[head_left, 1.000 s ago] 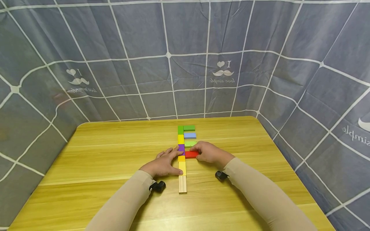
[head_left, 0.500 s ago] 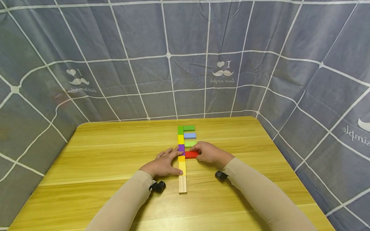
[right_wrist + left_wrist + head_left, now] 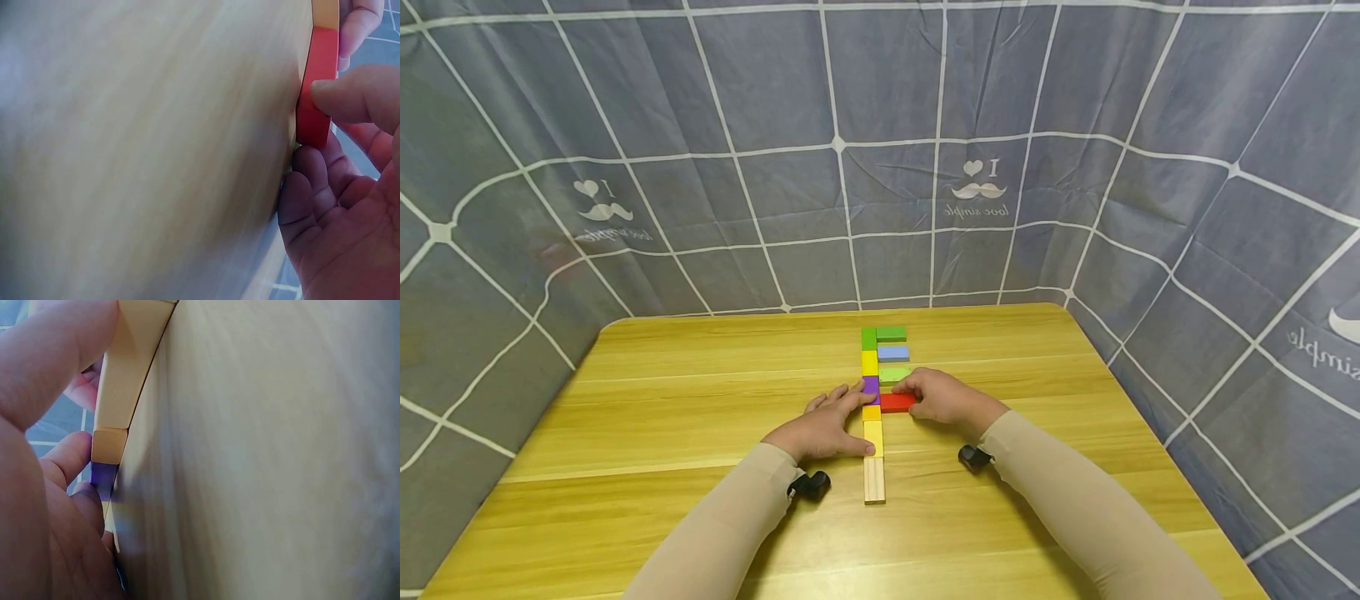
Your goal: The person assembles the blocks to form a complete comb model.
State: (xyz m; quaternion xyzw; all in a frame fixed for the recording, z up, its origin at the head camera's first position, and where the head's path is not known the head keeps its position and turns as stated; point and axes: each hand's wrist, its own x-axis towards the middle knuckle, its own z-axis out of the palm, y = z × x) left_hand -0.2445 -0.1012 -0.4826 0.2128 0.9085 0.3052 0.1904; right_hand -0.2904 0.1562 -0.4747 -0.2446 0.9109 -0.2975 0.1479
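A red wooden block [image 3: 893, 404] lies flat with its left end against the column of blocks; my right hand [image 3: 951, 398] pinches its right end. In the right wrist view the thumb presses the red block's side. My left hand [image 3: 822, 427] rests along the column's left side, fingers spread. Its index finger touches the purple block [image 3: 870, 383] and its thumb the long pale-yellow block [image 3: 873, 432]. Between those two sits an orange-yellow block [image 3: 871, 412], seen also in the left wrist view. A plain wood block [image 3: 875, 481] ends the column nearest me.
Farther up the column are a yellow block [image 3: 869, 362] and a green block [image 3: 868, 337]. Light green [image 3: 889, 376], blue [image 3: 892, 353] and green [image 3: 891, 333] blocks stick out to its right. A grey curtain [image 3: 880, 192] stands behind the wooden table [image 3: 700, 375].
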